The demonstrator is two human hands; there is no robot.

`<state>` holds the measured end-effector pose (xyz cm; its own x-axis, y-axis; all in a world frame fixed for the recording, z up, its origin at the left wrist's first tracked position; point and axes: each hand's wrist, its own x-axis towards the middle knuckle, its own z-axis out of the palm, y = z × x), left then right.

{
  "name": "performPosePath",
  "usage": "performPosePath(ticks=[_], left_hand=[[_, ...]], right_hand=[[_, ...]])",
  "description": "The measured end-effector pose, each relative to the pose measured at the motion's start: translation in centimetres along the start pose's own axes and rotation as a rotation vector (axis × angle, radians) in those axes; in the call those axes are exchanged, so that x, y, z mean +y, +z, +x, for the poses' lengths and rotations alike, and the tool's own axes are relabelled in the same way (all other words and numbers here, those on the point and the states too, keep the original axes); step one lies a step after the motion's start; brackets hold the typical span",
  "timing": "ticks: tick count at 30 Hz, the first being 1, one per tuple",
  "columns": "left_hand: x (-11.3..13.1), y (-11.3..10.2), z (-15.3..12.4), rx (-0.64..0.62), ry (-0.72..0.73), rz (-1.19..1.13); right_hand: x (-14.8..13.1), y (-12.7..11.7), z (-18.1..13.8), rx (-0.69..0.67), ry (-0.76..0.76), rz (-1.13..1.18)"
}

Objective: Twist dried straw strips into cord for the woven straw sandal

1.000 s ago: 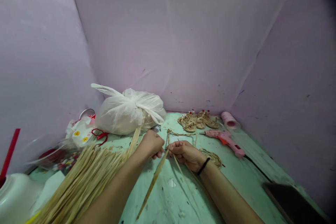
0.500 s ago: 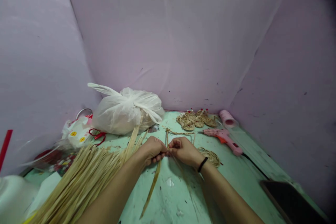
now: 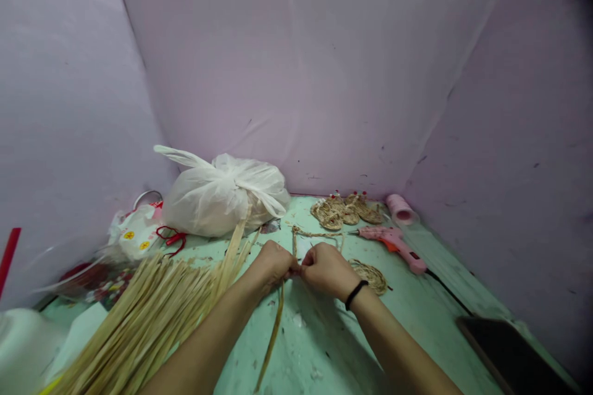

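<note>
My left hand (image 3: 277, 266) is closed in a pinch on a braided straw cord (image 3: 319, 234), whose far part bends across the table. A loose flat straw strip (image 3: 272, 343) hangs from under this hand toward me. Close against it, my right hand (image 3: 325, 268) is also closed, its fingertips pinching at the end of the same braid; the pinch itself is mostly hidden. Just right of that hand lies a coiled braid (image 3: 372, 276). To the left of my left forearm a thick bundle of dry straw strips (image 3: 148, 315) is spread.
A tied white plastic bag (image 3: 222, 197) stands at the back left. Several small woven straw pieces (image 3: 345, 210), a pink thread spool (image 3: 401, 209) and a pink glue gun (image 3: 393, 245) with a cord lie back right. A dark flat device (image 3: 509, 349) is at front right.
My right hand has turned slightly, its fingers curling down against my left fingertips. The hanging strip has shifted a little toward the right; the thin strands below my right hand no longer show.
</note>
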<state>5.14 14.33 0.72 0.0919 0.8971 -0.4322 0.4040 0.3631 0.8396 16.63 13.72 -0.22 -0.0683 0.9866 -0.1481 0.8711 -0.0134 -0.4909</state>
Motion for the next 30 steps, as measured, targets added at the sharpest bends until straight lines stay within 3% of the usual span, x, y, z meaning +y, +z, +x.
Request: performPosePath(ticks=[4,14,17,20,25,30], left_hand=[[-0.3,-0.5,0.5,-0.053,-0.039,-0.04],[-1.2,-1.8,1.3,-0.184,0.034,-0.014],[-1.4,-2.0,1.6,-0.219,0.02,-0.023],[-1.7,-2.2,2.0,-0.238,0.015,-0.048],[-2.1,-2.3,2.5,-0.27,0.01,-0.054],[-2.3,-2.3,2.5,-0.299,0.051,-0.079]], right_hand=[[-0.7,0.0,-0.6,-0.103,0.022,0.079],[-1.5,-0.3,-1.4,-0.072,-0.029,0.132],[-1.2,-0.3,-1.3,-0.185,-0.055,0.273],[-0.7,-1.1,-1.0,-0.335,0.035,0.458],[-0.4,-1.8,-0.5,-0.177,0.277,0.747],[-1.0,-0.1,-0.4,-0.401,0.26,1.052]])
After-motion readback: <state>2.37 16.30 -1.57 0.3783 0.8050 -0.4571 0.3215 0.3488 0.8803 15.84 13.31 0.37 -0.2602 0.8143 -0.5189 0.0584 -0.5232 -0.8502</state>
